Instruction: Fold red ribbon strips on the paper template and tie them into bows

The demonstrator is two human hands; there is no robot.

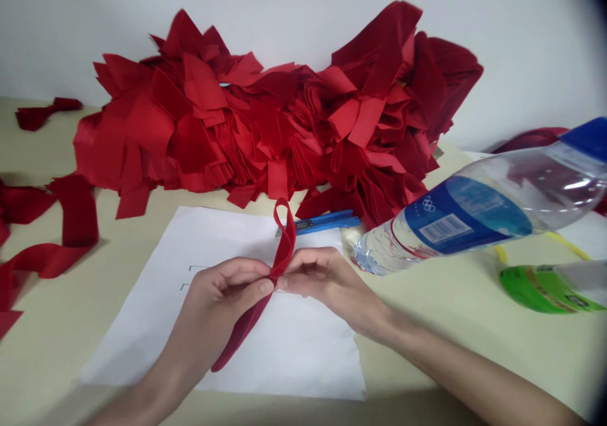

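A red velvet ribbon (284,249), looped at the top with its lower part hanging down to the left, is pinched near its middle by both hands. My left hand (222,293) is closed on it, thumb and forefinger pressed together. From the other side, my right hand (327,280) grips the same spot with its fingertips. Both hands are just above a white sheet of paper (284,356) with a few small printed lines. Right behind the loop lies a blue utility knife (327,222). The exact fold between the fingertips is hidden.
A large heap of cut red ribbon pieces (265,116) stands along the wall. Loose red ribbon strips (76,217) lie at the left. On the right are a clear bottle with a blue label (455,220) and a green-labelled item (545,290).
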